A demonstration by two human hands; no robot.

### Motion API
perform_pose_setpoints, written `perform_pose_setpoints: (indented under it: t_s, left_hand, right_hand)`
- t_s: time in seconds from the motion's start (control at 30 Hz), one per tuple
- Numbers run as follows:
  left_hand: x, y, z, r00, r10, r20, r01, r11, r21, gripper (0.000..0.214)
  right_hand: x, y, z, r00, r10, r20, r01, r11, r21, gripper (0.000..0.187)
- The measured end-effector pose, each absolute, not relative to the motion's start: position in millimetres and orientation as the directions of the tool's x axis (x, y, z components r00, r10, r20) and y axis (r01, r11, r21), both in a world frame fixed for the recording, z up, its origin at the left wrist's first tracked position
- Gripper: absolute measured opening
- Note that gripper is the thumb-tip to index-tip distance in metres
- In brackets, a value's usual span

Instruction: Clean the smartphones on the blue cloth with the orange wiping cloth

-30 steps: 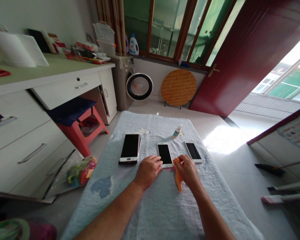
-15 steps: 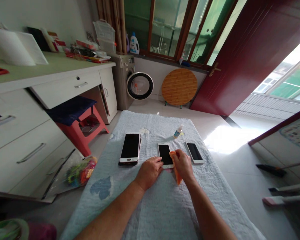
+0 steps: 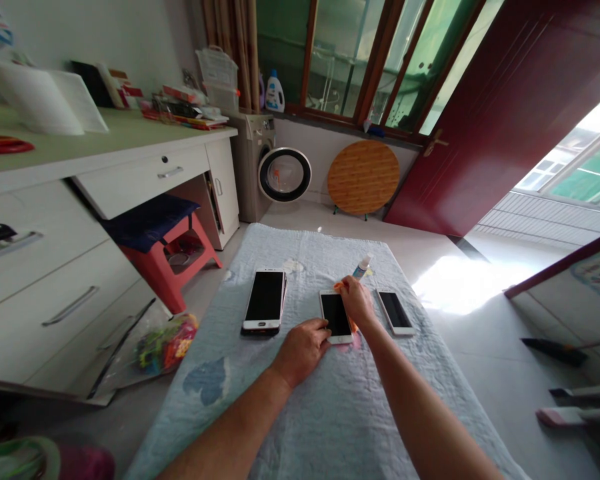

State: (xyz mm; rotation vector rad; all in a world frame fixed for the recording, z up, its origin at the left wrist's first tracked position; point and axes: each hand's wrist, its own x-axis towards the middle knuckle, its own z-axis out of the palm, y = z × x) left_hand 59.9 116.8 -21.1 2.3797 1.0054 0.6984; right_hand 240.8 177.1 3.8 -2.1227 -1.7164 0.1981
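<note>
Pale blue fabric is spread beneath the middle phone, long axis near-to-far; its near left edge is touched by the left hand, fingers unclenched; orange cloth is pinched by the right hand at the far right.

Daylight from right, glare on floor, lower-left dim, edges stretched

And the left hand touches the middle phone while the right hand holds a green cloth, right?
The cloth isn't green, it's orange, as the head view shows. The right hand does hold it, and the left hand touches the middle phone.
</note>
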Motion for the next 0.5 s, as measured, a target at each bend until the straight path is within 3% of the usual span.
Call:
perform_pose_setpoints:
  t_s: [0.33,0.5]
  left_hand:
    - [62.8,112.5,-12.3,0.587,0.769,0.254,0.548,-0.608,0.574,0.027]
    - [64.2,112.6,-17.9,0.585,0.768,0.260,0.577,-0.619,0.533,0.021]
  right_hand:
    - [244.4,195.0,7.4,0.028,0.998,0.064,0.963,-0.009,-0.270,0.024]
    - [235.1,201.8,9.7,-0.034,0.998,0.047,0.968,0.045,-0.246,0.025]
